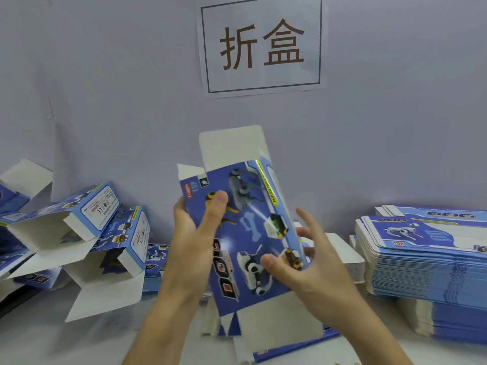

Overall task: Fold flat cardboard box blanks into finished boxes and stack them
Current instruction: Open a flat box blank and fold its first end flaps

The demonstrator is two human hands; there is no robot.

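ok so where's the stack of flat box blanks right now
In the head view the stack of flat blanks sits on the table at the person's right, against the wall, just beyond the right hand.

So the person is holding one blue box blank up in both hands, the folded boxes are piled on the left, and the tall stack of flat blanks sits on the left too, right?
Not quite. The head view shows the tall stack of flat blanks on the right, not the left. The rest holds: the left hand and right hand hold the blue box blank up, and the folded boxes are piled on the left.
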